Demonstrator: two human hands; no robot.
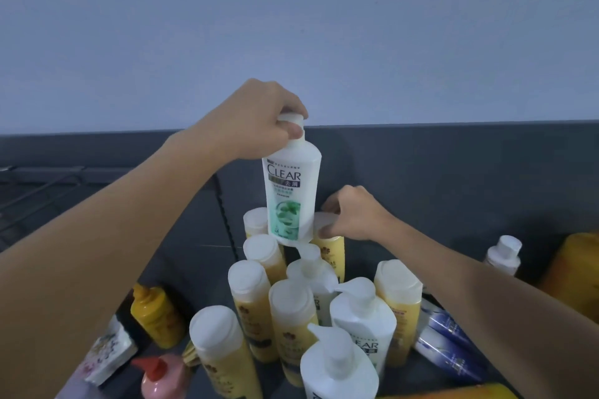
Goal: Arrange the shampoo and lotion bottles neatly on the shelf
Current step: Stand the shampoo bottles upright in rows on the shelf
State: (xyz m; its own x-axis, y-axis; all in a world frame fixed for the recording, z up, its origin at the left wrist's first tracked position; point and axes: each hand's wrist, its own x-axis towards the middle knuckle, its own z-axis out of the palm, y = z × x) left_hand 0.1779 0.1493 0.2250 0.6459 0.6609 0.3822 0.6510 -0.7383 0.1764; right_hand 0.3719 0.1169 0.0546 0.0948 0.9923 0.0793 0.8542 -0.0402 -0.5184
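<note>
Left grip (pixel 259 121) clasps CLEAR bottle (pixel 291 191) top; right grip (pixel 353 217), yellow bottle (pixel 331 253).

By the held-up CLEAR bottle (pixel 293 194) are seven yellow bottles (pixel 249 291) and three more white pump bottles (pixel 363 324). Right of it are two blue tubes (pixel 449 330) and one small white bottle (pixel 504 256). Left of it are one orange bottle (pixel 155 321) and one pink bottle (pixel 162 382).

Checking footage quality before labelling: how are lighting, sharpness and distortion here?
Head view: dim, bluish, even light, no glare; CLEAR bottle label reads sharply; bottom-edge pump bottle looks soft; wide-angle lens stretches things near the borders.
</note>
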